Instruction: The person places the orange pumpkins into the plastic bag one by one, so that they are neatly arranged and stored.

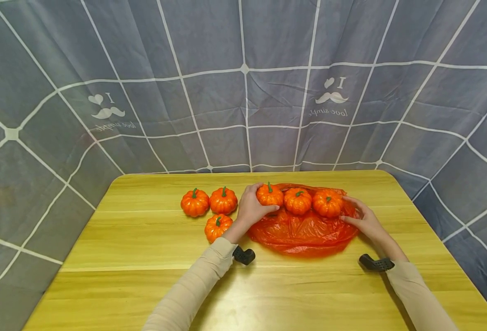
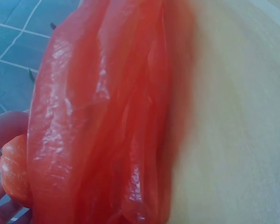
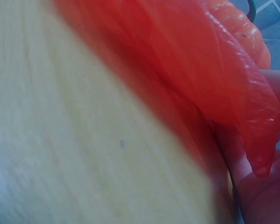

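Three small orange pumpkins with green stems stand in a row on a crumpled red plastic bag point(image 1: 301, 234). My left hand point(image 1: 253, 207) grips the left pumpkin point(image 1: 270, 195), thumb on its near side and fingers behind. Beside it are the middle pumpkin point(image 1: 297, 201) and the right pumpkin point(image 1: 328, 203). My right hand point(image 1: 365, 223) is at the bag's right end, thumb and fingers spread apart with their tips beside the right pumpkin. In the right wrist view a fold of the bag point(image 3: 259, 135) hangs over part of that hand.
Three more pumpkins sit left of my left hand: a back-left one point(image 1: 195, 202), one beside it point(image 1: 223, 201) and a nearer one point(image 1: 218, 227) close to my wrist. All is on a wooden table point(image 1: 144, 248). A grey checked cloth point(image 1: 210, 105) hangs behind and at the sides.
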Available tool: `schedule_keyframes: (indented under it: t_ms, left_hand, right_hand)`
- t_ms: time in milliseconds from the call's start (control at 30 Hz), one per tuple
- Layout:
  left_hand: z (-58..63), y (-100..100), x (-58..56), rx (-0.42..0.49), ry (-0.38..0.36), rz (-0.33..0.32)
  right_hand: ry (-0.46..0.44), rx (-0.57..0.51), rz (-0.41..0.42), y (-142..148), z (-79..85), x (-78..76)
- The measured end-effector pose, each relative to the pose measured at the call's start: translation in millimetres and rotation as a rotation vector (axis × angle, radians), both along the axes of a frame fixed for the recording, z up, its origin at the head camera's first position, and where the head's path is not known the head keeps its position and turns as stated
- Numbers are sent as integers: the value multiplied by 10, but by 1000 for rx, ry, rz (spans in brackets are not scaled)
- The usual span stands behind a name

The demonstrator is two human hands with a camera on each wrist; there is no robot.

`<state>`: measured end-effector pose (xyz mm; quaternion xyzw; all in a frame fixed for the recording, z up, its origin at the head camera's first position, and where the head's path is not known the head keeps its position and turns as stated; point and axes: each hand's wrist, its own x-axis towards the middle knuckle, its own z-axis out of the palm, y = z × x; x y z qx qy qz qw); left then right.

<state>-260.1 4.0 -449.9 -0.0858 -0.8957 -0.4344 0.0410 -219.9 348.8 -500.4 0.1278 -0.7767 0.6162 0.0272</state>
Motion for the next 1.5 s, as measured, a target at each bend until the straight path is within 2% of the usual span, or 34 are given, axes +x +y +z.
schedule_keyframes:
  t_ms: [267,733,1100,1300,1500]
  left_hand:
    - [-39,4,6,-2,6,-2]
    - [-49,11,16,-28,-19,-14]
    - [-59,28,37,-64,-1,27]
    - [-38,14,75,-68,23,23]
    - [21,-3,108,-53,42,14]
  right_hand:
    - [-11,21,-36,-9,12,11]
    - [3,13,-28,-9,0,-1]
    - [3,19,-26,-10,18,11]
    - [-7,-6,-15,-9,19,14]
    - [-29,36,-30,-2,33,13]
